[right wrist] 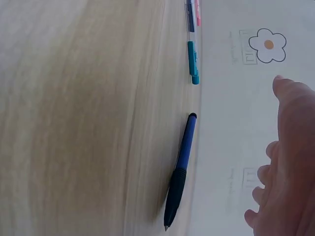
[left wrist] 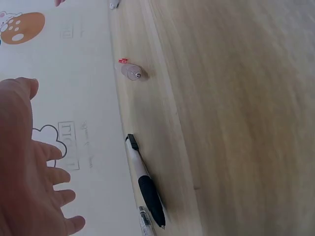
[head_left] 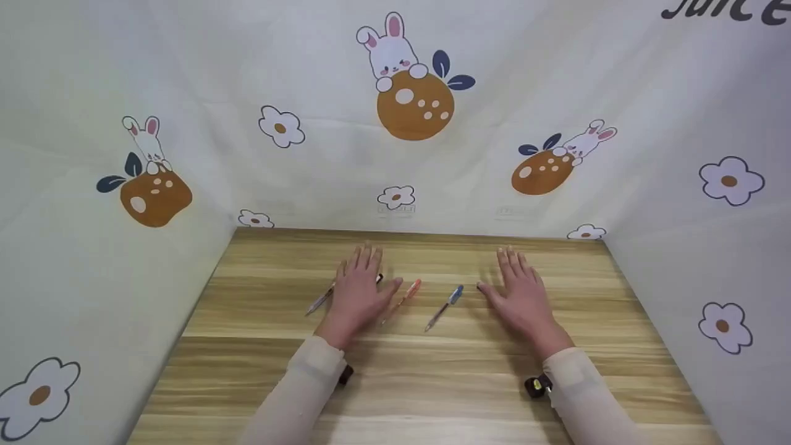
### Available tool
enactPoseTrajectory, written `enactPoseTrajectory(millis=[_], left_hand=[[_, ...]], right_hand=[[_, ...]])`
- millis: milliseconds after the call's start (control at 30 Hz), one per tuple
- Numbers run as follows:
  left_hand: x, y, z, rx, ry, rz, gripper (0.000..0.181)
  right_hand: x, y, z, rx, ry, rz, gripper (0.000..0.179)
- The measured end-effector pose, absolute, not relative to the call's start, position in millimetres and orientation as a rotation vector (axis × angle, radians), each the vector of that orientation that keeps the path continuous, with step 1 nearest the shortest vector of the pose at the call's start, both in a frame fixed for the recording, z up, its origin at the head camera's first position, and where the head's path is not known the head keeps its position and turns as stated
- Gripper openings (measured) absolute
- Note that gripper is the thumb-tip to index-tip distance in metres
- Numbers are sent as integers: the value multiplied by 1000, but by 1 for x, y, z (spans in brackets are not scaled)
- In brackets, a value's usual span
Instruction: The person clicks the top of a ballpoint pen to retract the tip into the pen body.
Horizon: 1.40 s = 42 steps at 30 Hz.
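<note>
My left hand (head_left: pixel 357 293) is stretched out flat over the table's left part, fingers straight and thumb spread, holding nothing. Below it lie a white pen with a black grip (left wrist: pixel 147 184) and a clear-barrelled pen (left wrist: pixel 145 221); in the head view the hand partly hides them. Just right of its thumb lies an orange-red pen (head_left: pixel 403 301). A clear pen with a blue-green cap (head_left: pixel 446 306) rests between the hands. My right hand (head_left: pixel 524 300) is likewise outstretched and holds nothing. A blue pen with a black grip (right wrist: pixel 181 169) lies beneath it, mostly hidden in the head view.
The wood-grain table (head_left: pixel 432 395) is bounded at the back and both sides by a pale cloth (head_left: pixel 327 167) printed with rabbits, oranges and flowers. Dark wrist cameras (head_left: pixel 536 387) sit under the sleeves.
</note>
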<state>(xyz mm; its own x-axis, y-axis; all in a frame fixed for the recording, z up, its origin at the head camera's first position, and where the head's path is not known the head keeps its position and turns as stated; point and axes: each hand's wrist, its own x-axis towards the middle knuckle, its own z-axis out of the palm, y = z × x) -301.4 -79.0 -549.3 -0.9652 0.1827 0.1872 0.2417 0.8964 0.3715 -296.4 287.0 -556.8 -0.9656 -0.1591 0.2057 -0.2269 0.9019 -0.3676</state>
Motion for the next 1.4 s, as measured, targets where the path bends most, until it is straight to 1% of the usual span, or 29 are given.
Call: enactPoseTrajectory(millis=[167, 400, 567, 833, 1267, 1400], left_hand=[[-302, -80, -547, -342, -2867, -721, 90], [-302, -83, -546, -321, -2827, -903, 85], [-303, -86, -548, -313, -2782, -981, 81], [-307, -92, -551, -340, -2767, -1026, 76], [-307, -106, -550, -425, -2765, -1152, 60], [-307, -113, -549, -408, -2789, -1151, 57]], right_hand=[[-298, 286, -559, 287, -2828, 737, 96], [-297, 285, -560, 262, -2745, 995, 88], [-297, 283, -560, 237, -2737, 1120, 88], [-296, 278, -560, 217, -2730, 1241, 89], [-301, 266, -562, 226, -2660, 1429, 83], [-303, 257, -563, 251, -2649, 1484, 84]])
